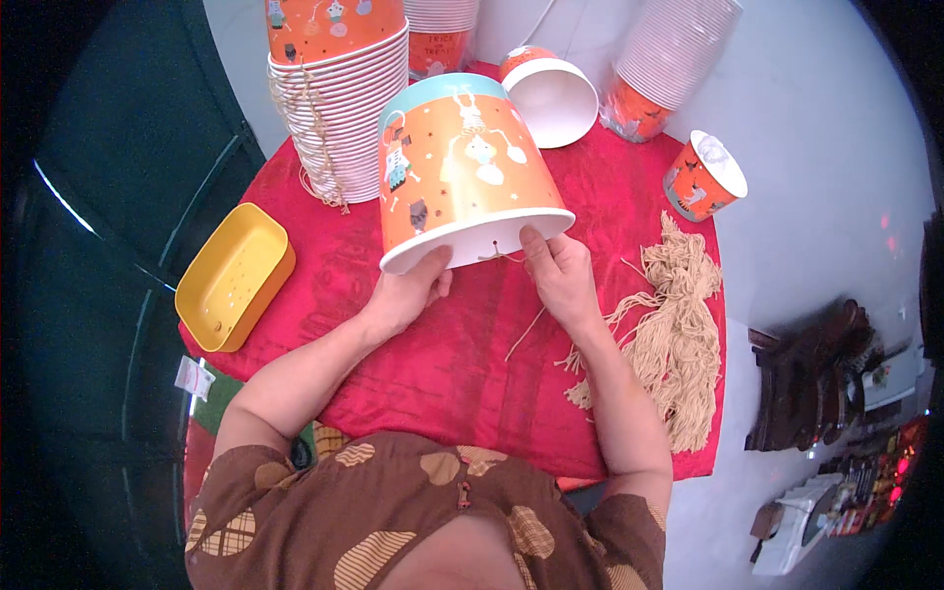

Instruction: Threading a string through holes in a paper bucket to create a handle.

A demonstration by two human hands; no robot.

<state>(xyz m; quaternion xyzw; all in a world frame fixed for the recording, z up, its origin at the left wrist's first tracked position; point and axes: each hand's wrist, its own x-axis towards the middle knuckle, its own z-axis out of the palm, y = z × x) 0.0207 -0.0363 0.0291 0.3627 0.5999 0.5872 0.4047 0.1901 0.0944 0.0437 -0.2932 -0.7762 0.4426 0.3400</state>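
Tilted with its white rim toward me, an orange paper bucket (462, 162) printed with skeletons is held up over the table. My left hand (408, 290) grips the rim from below, its thumb on the white inside and its other fingers partly hidden. My right hand (562, 275) pinches the same rim farther right, thumb inside. Between the two hands a short piece of twine (498, 255) shows at a small hole near the rim. A bundle of tan twine strands (678, 344) lies to the right of my right forearm.
A red cloth (442, 364) covers the table. At the left sits a yellow basket (222, 280); behind it rises a tall bucket stack (339, 123) with twine hanging down. Farther back are a tipped bucket (553, 103), a plastic-wrapped stack (678, 49) and a small orange tub (693, 189).
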